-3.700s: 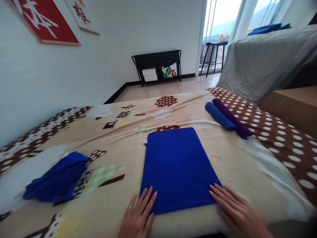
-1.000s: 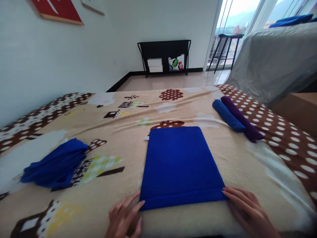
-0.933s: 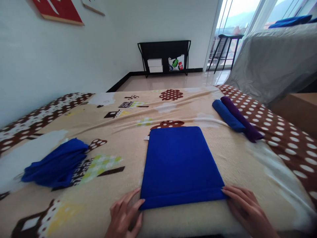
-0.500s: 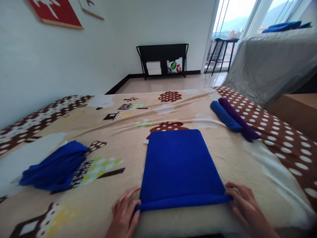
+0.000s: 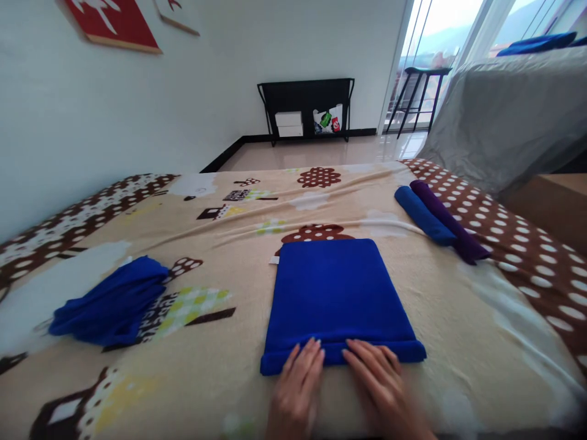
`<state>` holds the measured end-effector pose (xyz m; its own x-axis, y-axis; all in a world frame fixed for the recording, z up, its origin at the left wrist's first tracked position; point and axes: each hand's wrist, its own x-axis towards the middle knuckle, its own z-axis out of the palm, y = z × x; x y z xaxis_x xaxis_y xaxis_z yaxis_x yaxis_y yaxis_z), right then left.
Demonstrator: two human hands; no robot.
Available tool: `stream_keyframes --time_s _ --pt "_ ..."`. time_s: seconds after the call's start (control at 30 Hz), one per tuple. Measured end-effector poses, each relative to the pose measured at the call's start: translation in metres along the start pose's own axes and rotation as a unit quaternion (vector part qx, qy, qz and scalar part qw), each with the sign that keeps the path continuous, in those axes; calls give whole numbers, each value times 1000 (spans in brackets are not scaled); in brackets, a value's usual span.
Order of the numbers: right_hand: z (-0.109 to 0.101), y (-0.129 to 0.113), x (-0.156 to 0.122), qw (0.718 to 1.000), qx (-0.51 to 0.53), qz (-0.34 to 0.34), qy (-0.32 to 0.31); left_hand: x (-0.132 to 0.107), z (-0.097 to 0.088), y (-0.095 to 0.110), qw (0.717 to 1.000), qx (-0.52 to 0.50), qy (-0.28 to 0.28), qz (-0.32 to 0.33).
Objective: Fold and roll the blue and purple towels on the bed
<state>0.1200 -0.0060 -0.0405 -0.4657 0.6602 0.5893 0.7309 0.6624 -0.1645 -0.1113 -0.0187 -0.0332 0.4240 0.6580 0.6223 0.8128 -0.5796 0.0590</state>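
A folded blue towel lies flat on the patterned bed blanket, its near edge rolled into a thin tube. My left hand and my right hand rest side by side on the middle of that rolled edge, fingers stretched out and pressing down on it. Neither hand grips anything.
A crumpled blue cloth lies at the left of the bed. A rolled blue towel and a rolled purple towel lie at the right. Beyond stand a black rack, a stool and a grey-covered piece of furniture.
The towel's near edge has been rolled up a little. Both hands moved from the towel's corners to the middle of the roll, now lying flat on it.
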Motion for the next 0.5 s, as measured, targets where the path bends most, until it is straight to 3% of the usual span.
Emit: stream_keyframes --time_s 0.13,0.2,0.3,0.4,0.5 --pt "-32 54 -38 996 -57 65 -29 -30 -31 -44 998 51 -38 -24" --pt "-43 63 -49 992 -84 87 -27 -35 -40 -47 996 74 -33 -45" --pt "-42 40 -35 994 -81 77 -8 -18 -33 -22 997 67 -23 -45" --pt "-25 2 1 999 -40 -4 -23 12 -13 6 997 14 -54 44" --pt "-13 -3 17 996 -56 -16 -72 20 -5 0 995 40 -90 36"
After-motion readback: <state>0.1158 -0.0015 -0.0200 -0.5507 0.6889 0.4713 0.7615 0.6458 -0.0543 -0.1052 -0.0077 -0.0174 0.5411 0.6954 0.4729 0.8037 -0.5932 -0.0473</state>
